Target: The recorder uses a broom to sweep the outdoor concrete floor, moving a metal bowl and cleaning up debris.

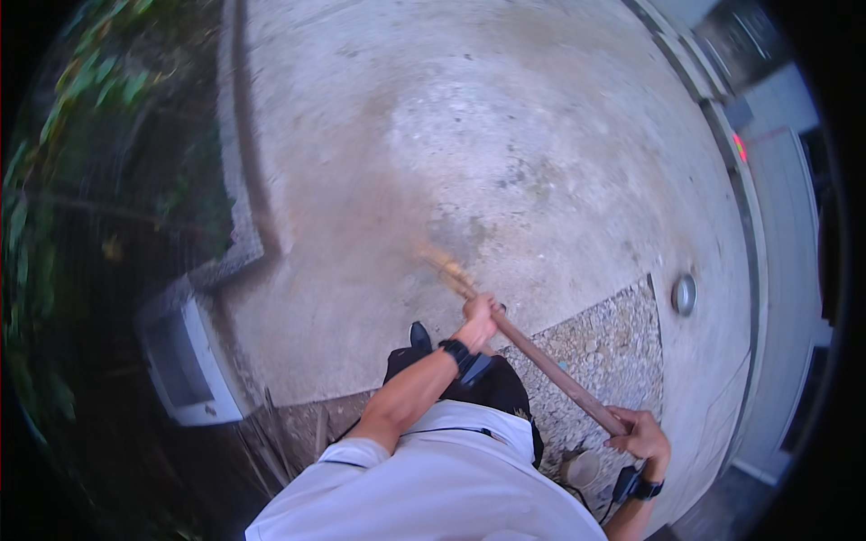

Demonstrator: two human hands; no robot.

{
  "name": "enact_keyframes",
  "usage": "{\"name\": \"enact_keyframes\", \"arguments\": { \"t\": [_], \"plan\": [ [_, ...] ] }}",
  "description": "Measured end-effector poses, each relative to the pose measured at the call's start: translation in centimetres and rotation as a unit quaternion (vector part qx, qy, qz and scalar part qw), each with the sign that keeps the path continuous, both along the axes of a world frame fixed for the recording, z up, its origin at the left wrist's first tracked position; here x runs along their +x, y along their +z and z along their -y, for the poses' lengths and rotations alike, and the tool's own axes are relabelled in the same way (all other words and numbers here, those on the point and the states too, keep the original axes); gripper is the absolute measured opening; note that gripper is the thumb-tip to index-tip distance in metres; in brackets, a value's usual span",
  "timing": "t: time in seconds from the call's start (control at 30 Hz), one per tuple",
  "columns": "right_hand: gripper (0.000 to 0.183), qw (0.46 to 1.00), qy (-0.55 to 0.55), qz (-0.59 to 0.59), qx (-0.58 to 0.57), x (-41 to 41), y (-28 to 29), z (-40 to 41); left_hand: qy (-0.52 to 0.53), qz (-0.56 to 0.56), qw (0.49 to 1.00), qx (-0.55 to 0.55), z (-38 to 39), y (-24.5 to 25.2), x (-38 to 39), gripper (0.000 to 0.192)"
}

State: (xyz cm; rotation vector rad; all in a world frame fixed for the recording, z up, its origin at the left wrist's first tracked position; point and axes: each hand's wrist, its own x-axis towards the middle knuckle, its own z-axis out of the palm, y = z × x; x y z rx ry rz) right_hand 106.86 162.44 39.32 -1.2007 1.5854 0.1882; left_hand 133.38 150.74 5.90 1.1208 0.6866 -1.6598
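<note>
A long wooden handle [558, 377] slants across the front of my body. My left hand [482, 315] is wrapped around its lower part, close to blurred, straw-coloured bristles [443, 262] that look like a broom's head. Higher up, my right hand [639, 433] grips the handle near its top end. The bristles are over the concrete floor [365, 155]; motion blur hides whether they touch it. Each wrist carries a black strap [457, 350] with a small dark device.
Gravel [602, 345] fills a patch at my right, with a round pale container [580, 468] on it. Beyond lies a metal bowl [685, 295]. A low concrete kerb [247, 253] borders plants [101, 74] on the left, near a white-framed box [196, 368]. Wooden sticks [267, 446] lean behind me.
</note>
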Motion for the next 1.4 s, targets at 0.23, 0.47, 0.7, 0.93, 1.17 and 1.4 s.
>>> {"name": "enact_keyframes", "arguments": {
  "t": [0.23,0.47,0.7,0.93,1.17,1.4],
  "plan": [
    [0.045,0.951,0.221,-0.177,-0.126,0.1,3.6,7.9,-0.025,-0.088,0.985,0.144,-4.3,-5.8,-3.6,0.020],
    [0.047,0.926,0.228,-0.228,-0.197,-1.0,1.3,10.9,-0.229,0.058,0.965,-0.112,10.4,-13.8,-6.9,0.016],
    [0.061,0.992,-0.015,-0.028,-0.125,-4.0,-10.4,6.5,-0.337,0.160,0.924,-0.080,23.8,-8.6,-11.3,0.019],
    [0.056,0.984,-0.104,-0.064,-0.129,-7.4,-11.3,0.9,-0.421,0.106,0.898,-0.071,20.4,-7.8,-18.1,0.019],
    [0.044,0.949,-0.129,-0.245,-0.150,-4.6,-11.0,-3.0,-0.607,-0.022,0.785,-0.122,16.5,-10.2,-22.7,0.009],
    [0.020,0.890,-0.277,-0.355,0.076,-3.1,-31.0,-10.3,-0.713,-0.001,0.694,-0.099,21.2,-6.4,-9.2,0.021]
  ]
}}
